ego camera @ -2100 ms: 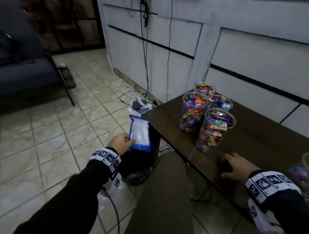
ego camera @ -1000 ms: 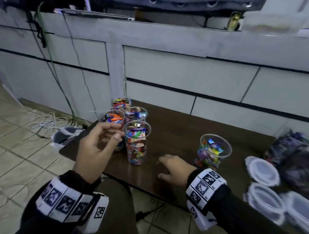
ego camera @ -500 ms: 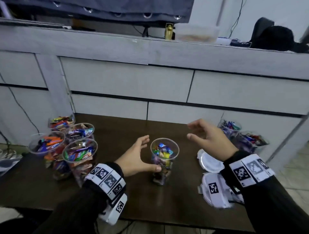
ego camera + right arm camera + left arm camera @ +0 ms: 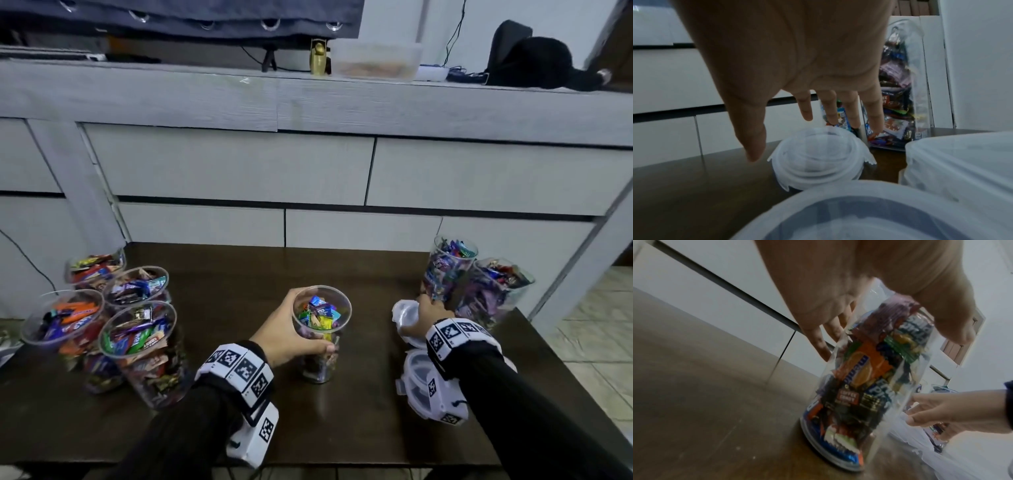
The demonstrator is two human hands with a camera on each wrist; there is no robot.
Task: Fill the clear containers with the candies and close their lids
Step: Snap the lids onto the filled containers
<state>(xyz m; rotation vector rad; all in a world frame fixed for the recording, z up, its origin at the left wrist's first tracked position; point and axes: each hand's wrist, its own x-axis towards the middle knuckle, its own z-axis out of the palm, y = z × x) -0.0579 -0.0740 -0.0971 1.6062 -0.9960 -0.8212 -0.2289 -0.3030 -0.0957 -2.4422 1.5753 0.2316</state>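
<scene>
1. While the left hand (image 4: 286, 337) wraps thumb and fingers round the upper wall of the centre container (image 4: 321, 334), that container stands upright on the dark table (image 4: 342, 428), its long axis vertical and its mouth open with candies (image 4: 318, 313) heaped inside.
2. The lid (image 4: 818, 160) lies to the right of that container, just beside it, directly under the right hand (image 4: 426, 313), which is plainly the nearer hand; more lids (image 4: 416, 387) lie close by, toward the person.
3. The right hand is spread, fingers straight and pointing down over the lid; whether the fingertips (image 4: 806, 113) already touch its rim I cannot tell, and it grasps nothing yet.
4. Judging by this, the lid must be carried leftward and set flat over the held container's mouth.
5. Four filled, unlidded containers (image 4: 137, 339) stand at far left, two more (image 4: 448, 270) beyond the right hand.
</scene>
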